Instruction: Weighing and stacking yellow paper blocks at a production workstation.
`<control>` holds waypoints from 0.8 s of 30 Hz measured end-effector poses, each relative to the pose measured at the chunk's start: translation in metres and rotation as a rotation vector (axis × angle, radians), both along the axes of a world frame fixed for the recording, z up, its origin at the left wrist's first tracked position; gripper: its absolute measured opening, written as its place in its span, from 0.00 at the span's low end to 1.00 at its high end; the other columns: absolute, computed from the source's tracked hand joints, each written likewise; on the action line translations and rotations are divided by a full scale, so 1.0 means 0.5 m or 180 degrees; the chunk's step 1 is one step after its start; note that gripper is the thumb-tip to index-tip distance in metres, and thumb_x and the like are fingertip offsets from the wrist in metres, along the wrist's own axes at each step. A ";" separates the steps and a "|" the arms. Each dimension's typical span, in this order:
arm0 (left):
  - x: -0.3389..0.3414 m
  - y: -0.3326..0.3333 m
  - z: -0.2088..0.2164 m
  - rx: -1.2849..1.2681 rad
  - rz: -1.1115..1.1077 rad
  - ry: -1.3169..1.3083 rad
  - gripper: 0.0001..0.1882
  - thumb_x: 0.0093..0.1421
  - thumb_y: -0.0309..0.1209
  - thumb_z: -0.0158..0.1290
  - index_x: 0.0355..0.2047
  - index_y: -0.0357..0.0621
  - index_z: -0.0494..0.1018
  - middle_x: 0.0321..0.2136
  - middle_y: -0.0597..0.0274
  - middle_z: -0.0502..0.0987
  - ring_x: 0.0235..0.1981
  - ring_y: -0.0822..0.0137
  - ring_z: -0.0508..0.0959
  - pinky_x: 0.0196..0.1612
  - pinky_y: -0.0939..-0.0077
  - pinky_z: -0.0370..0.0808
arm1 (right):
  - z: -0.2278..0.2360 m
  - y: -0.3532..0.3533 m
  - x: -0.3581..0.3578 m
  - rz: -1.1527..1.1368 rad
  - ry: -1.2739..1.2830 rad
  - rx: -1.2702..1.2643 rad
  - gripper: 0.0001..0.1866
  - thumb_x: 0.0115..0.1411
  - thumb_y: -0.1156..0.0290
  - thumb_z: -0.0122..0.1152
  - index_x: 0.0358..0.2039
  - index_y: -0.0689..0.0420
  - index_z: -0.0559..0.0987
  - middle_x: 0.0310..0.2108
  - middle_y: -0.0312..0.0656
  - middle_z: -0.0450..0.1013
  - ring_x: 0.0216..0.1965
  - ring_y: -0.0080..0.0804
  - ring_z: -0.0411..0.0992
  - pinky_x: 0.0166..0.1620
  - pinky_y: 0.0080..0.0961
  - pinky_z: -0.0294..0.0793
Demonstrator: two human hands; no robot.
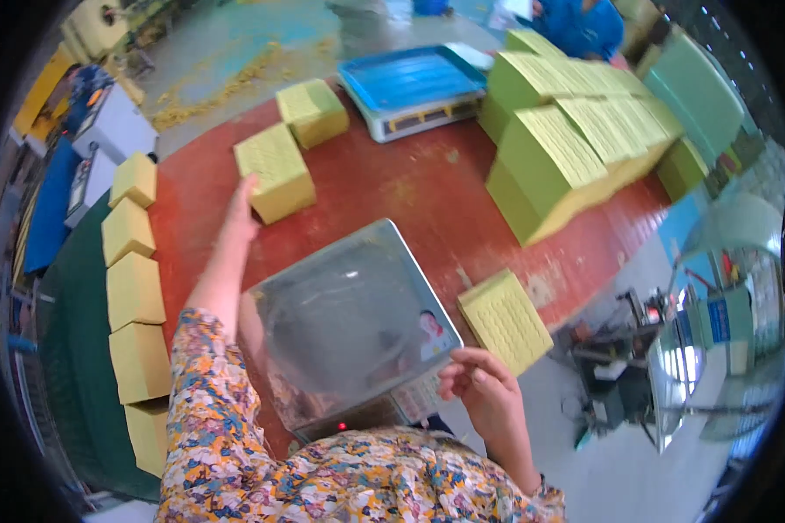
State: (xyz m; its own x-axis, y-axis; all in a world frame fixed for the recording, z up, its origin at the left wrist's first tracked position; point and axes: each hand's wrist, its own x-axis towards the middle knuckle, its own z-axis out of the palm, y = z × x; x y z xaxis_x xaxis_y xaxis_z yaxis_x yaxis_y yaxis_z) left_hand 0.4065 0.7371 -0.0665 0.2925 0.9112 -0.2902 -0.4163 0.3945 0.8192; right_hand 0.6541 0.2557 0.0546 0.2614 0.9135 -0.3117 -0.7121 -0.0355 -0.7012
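My left hand (242, 209) reaches forward and rests its stretched fingers against the left side of a stack of yellow paper (275, 167). Its fingertips are partly hidden by the stack. Directly before me is a weighing scale (344, 318) with a bare, scuffed metal platform and a small red light on its near side. My right hand (490, 397) hovers by the scale's near right corner, fingers loosely bent and apart, holding nothing. Just beyond it, a smaller stack of yellow paper (508, 321) with rows of wavy marks sits at the table's right edge.
The red table (392, 192) carries another yellow stack (312, 113), a blue-topped scale (410, 83) and a large block of piled stacks (584, 131). Several stacks (135, 292) line the left edge beside a green surface (74, 349). Someone in blue (584, 30) is at the far side.
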 end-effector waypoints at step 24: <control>0.488 -0.755 0.222 0.3560 -0.1423 0.3222 0.27 0.61 0.32 0.51 0.59 0.32 0.66 0.57 0.43 0.70 0.58 0.47 0.71 0.61 0.61 0.67 | -0.225 -0.174 0.328 -0.1257 -0.1045 -0.0625 0.17 0.65 0.70 0.55 0.52 0.62 0.71 0.38 0.40 0.73 0.35 0.28 0.74 0.38 0.23 0.73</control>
State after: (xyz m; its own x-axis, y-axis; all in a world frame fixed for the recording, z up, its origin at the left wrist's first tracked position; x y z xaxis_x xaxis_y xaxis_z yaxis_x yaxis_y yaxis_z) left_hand 0.6504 0.3599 0.0445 0.6962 0.6862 0.2107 0.4443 -0.6424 0.6244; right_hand 0.8179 0.1688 -0.0580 0.6847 0.6593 -0.3107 -0.4427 0.0376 -0.8959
